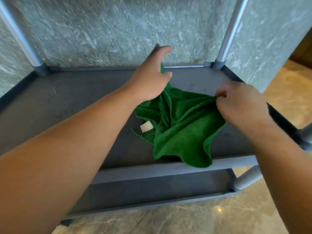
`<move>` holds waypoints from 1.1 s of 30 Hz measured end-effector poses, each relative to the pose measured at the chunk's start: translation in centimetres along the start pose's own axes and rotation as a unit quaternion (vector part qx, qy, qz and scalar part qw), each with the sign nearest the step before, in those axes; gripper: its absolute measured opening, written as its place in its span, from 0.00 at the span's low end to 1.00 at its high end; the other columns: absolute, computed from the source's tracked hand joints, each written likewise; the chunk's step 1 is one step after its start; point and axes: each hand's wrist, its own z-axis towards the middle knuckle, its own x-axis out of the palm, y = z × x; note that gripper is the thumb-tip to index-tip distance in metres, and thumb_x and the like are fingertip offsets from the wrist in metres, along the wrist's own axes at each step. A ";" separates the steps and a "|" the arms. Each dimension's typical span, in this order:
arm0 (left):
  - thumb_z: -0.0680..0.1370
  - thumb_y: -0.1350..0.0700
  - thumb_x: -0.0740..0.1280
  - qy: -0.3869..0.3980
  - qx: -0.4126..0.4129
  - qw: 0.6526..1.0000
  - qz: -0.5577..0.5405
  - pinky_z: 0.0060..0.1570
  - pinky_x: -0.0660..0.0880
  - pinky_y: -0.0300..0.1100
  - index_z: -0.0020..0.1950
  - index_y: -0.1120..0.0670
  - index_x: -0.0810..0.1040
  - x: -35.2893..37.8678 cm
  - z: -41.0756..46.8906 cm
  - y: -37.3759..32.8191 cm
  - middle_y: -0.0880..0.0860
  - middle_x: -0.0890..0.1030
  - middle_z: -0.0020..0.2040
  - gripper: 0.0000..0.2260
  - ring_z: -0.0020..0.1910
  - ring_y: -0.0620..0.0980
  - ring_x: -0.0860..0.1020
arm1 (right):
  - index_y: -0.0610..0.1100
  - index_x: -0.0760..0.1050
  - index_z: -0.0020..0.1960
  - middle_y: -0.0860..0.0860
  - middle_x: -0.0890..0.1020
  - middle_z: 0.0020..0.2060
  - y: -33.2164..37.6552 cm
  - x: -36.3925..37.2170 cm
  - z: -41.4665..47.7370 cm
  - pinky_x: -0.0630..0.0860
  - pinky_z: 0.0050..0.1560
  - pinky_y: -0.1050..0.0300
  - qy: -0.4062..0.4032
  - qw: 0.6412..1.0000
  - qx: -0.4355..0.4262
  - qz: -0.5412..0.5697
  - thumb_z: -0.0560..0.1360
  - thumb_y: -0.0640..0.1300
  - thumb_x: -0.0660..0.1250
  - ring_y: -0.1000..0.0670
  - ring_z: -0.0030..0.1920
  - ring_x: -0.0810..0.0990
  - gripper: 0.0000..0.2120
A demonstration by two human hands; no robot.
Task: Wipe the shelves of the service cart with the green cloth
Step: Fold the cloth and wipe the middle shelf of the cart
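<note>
The green cloth (184, 125) lies crumpled on the right half of the grey service cart's shelf (76, 102), with one corner hanging over the front rim. A white tag (146, 126) shows on its left side. My left hand (150, 78) reaches in from the left and holds a raised far corner of the cloth between thumb and fingers. My right hand (236, 102) pinches the cloth's right edge and pulls it taut. Between my hands the cloth is lifted off the shelf.
A lower shelf (152, 188) of the cart shows below the front rim. Grey metal posts (228, 36) stand at the corners. A marbled stone wall (118, 27) stands close behind the cart. Glossy marble floor (185, 220) lies in front and to the right.
</note>
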 end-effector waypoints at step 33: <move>0.71 0.23 0.50 0.170 -0.077 0.950 0.252 0.75 0.39 0.49 0.81 0.47 0.37 9.5 -10.8 -0.4 0.51 0.37 0.82 0.48 0.79 0.49 0.35 | 0.60 0.41 0.81 0.52 0.36 0.80 -1.9 4.8 -2.3 0.38 0.73 0.29 0.374 0.926 -0.038 -0.038 0.67 0.80 0.59 0.44 0.79 0.33 0.52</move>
